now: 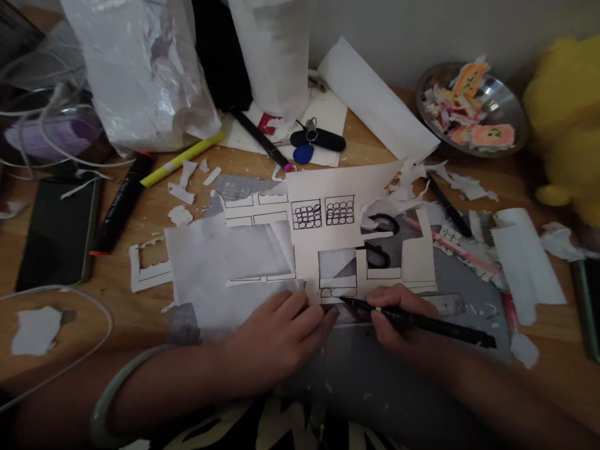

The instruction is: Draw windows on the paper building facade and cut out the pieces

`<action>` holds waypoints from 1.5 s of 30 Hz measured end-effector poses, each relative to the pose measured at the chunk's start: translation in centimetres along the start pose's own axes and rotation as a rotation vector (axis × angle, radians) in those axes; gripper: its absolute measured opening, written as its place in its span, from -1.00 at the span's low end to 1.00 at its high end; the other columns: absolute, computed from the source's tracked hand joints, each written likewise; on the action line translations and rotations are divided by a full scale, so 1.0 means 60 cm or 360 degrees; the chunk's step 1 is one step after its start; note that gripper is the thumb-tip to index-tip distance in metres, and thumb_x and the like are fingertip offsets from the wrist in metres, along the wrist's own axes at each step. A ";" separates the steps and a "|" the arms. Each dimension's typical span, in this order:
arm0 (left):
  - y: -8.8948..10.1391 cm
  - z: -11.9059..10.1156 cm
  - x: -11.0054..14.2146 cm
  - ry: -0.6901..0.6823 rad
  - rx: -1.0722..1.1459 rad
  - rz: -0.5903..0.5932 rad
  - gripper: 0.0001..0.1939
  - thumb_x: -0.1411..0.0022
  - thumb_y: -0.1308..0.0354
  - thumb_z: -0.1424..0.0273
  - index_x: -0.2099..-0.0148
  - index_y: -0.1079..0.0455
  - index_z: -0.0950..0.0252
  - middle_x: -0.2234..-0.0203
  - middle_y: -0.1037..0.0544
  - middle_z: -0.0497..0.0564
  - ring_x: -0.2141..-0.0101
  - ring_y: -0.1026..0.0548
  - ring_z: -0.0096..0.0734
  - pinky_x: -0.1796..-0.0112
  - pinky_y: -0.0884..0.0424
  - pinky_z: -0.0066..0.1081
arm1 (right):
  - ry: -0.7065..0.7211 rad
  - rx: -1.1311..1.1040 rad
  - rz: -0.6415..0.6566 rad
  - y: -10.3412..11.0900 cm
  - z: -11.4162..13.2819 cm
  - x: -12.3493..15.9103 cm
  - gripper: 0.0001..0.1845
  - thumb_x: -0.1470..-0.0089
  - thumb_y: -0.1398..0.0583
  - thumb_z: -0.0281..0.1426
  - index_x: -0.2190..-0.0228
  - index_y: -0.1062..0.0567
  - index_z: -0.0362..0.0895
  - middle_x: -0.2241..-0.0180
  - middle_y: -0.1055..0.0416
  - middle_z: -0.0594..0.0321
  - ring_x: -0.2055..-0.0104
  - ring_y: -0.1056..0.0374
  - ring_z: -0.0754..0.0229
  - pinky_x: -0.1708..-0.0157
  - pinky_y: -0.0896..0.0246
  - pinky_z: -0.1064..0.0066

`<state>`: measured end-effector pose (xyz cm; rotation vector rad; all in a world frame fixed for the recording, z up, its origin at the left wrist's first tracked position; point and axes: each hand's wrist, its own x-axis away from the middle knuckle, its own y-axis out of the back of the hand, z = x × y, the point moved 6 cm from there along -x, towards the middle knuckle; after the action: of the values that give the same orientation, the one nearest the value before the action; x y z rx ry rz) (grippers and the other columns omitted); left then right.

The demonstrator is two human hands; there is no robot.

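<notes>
My right hand [398, 315] grips a black pen [422, 320], its tip touching the lower edge of a white paper cut-out [307, 240]. Rows of small circles are drawn in two boxes on this sheet, with a couple more circles near the pen tip. My left hand [285, 331], fingers curled together, holds the lower edge of the cut-out down; its fingertips are partly hidden. Beneath the paper lies a grey cutting mat [356, 362]. Black-handled scissors [377, 255] show through an opening in the cut-out. A clear ruler [450, 304] reaches out beside my right hand.
At the back right stands a metal bowl [509, 106] with coloured paper pieces. A phone [56, 231], a thick black marker [122, 203] and a yellow marker [182, 159] lie left. Keys [319, 139] rest behind the cut-out. Paper scraps [529, 256] litter the right side.
</notes>
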<state>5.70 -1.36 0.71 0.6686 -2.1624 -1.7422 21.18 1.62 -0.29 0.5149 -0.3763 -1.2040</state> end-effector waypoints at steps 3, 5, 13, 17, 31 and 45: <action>0.001 0.000 0.000 0.0005 0.0005 -0.0015 -0.65 -0.25 0.07 0.52 -0.08 -0.23 0.46 0.38 -0.40 0.04 0.39 -0.29 -0.34 0.38 -0.27 -0.31 | -0.0013 0.0066 -0.0007 0.002 0.001 0.000 -0.93 0.08 -0.11 -0.47 0.45 -0.37 -0.09 0.52 -0.46 0.29 0.49 -0.42 0.22 0.52 -0.31 0.46; 0.001 0.000 0.000 0.0013 0.0000 -0.0025 -0.66 -0.25 0.07 0.51 -0.07 -0.25 0.45 0.38 -0.40 0.04 0.40 -0.29 -0.34 0.39 -0.26 -0.32 | -0.0018 0.0118 -0.0027 0.005 0.002 0.000 -0.93 0.07 -0.10 -0.46 0.45 -0.37 -0.08 0.52 -0.47 0.29 0.49 -0.43 0.21 0.52 -0.31 0.45; 0.001 0.000 -0.001 0.0008 0.0002 -0.0046 -0.67 -0.26 0.07 0.52 -0.06 -0.26 0.45 0.38 -0.40 0.04 0.39 -0.29 -0.34 0.39 -0.27 -0.32 | -0.0065 0.0169 -0.0045 0.007 -0.001 -0.001 -0.94 0.06 -0.10 -0.44 0.45 -0.38 -0.09 0.52 -0.49 0.27 0.50 -0.43 0.22 0.54 -0.33 0.47; 0.002 0.000 -0.001 0.0010 0.0013 -0.0055 -0.67 -0.24 0.05 0.52 -0.05 -0.27 0.45 0.39 -0.40 0.03 0.40 -0.29 -0.34 0.40 -0.27 -0.32 | -0.0103 0.0164 -0.0065 0.008 -0.001 -0.001 -0.94 0.06 -0.10 -0.43 0.46 -0.38 -0.09 0.55 -0.48 0.29 0.54 -0.43 0.22 0.59 -0.32 0.48; -0.002 0.000 0.000 0.0004 -0.0025 -0.0027 -0.65 -0.25 0.07 0.50 -0.08 -0.24 0.45 0.39 -0.38 0.05 0.40 -0.29 -0.35 0.38 -0.28 -0.32 | -0.0166 0.0113 -0.0045 0.005 -0.009 0.005 -0.94 0.03 -0.12 -0.40 0.43 -0.40 -0.07 0.51 -0.51 0.30 0.48 -0.46 0.19 0.53 -0.36 0.47; -0.001 0.000 0.000 0.0004 -0.0018 -0.0010 -0.64 -0.23 0.04 0.51 -0.08 -0.22 0.46 0.39 -0.39 0.05 0.39 -0.30 -0.34 0.36 -0.29 -0.32 | -0.0151 0.0148 -0.0042 0.003 -0.008 0.003 -0.90 0.03 -0.12 -0.40 0.41 -0.44 -0.10 0.47 -0.52 0.25 0.45 -0.47 0.17 0.50 -0.37 0.44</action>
<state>5.72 -1.39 0.67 0.6752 -2.1496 -1.7544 21.63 1.61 -0.57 0.5450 -0.5098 -1.2435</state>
